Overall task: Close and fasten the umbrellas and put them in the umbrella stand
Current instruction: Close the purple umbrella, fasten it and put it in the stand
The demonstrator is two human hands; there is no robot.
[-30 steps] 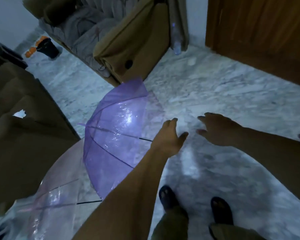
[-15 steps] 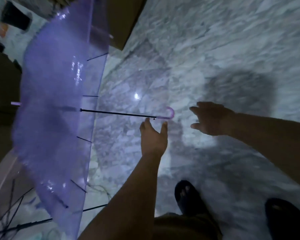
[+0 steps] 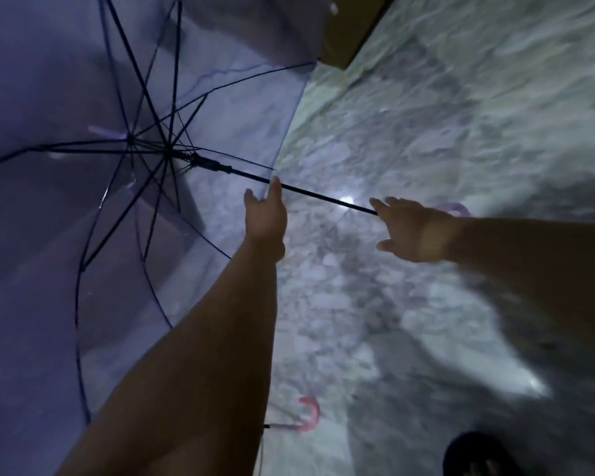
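Observation:
An open purple see-through umbrella [image 3: 66,97] lies on its side at the left, its dark ribs facing me. Its black shaft [image 3: 316,195] runs rightward to a lilac hooked handle [image 3: 455,208]. My left hand [image 3: 265,218] reaches up with fingers apart, fingertips at the shaft near the canopy's rim. My right hand [image 3: 416,230] is spread open over the shaft's handle end and hides part of the handle. Neither hand has closed on the shaft. A pink hooked handle [image 3: 308,415] of a second umbrella shows low in the middle, beside my left forearm.
The floor is grey-white marble [image 3: 461,115]. A brown piece of furniture [image 3: 351,32] stands at the top centre, next to the canopy's edge. My dark shoe [image 3: 478,455] is at the bottom right.
The view has dropped closer to the purple umbrella, whose inside now fills the left. Both hands have moved forward onto its shaft. The pink handle has come into view.

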